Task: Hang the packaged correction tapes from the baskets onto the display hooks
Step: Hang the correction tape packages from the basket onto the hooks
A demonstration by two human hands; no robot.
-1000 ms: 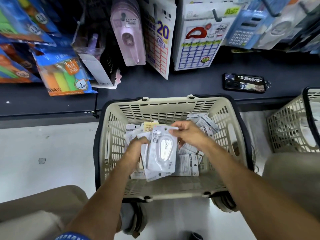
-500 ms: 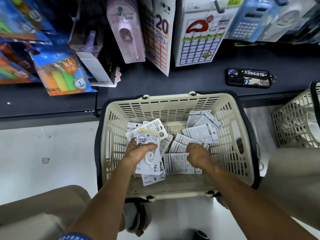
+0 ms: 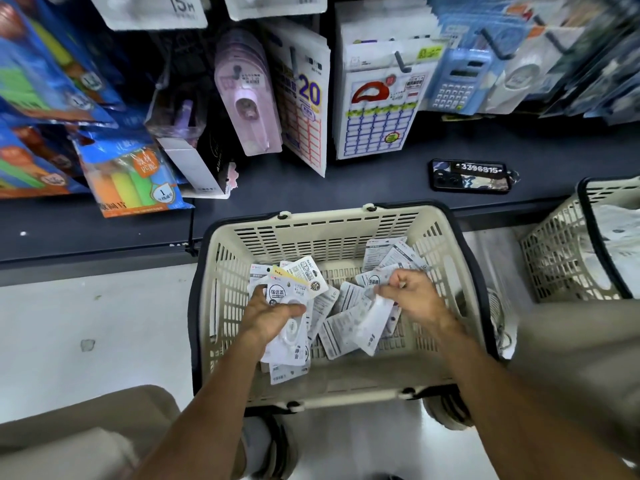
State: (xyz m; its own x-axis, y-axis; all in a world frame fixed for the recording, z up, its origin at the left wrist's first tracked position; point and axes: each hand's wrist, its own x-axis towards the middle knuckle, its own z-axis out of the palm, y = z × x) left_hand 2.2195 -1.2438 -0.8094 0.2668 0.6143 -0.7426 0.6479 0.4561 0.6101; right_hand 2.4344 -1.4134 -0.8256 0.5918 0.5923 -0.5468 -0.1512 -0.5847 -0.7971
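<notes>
Here, at this moment:
Left hand: the left hand at centre frame grips a fanned stack of packs, thumb across the top one.
Right hand: the right hand, right of centre, pinches a single pack by its upper edge; the pack hangs tilted and blurred.
Loose packs: more correction tapes lie jumbled on the floor of the near basket, between and beyond both hands.
Second basket: a second basket sits at the right edge, cut off, its contents unclear.
Hooks: the display hooks stand along the top of the frame, already crowded with other goods.
Doing it well: probably best to add the single pack onto the stack with hang-holes aligned, all faces one way, before lifting to a hook.
Hard to tell: the packs' hang-holes, the stack's count and the intended hook cannot be made out.
</notes>
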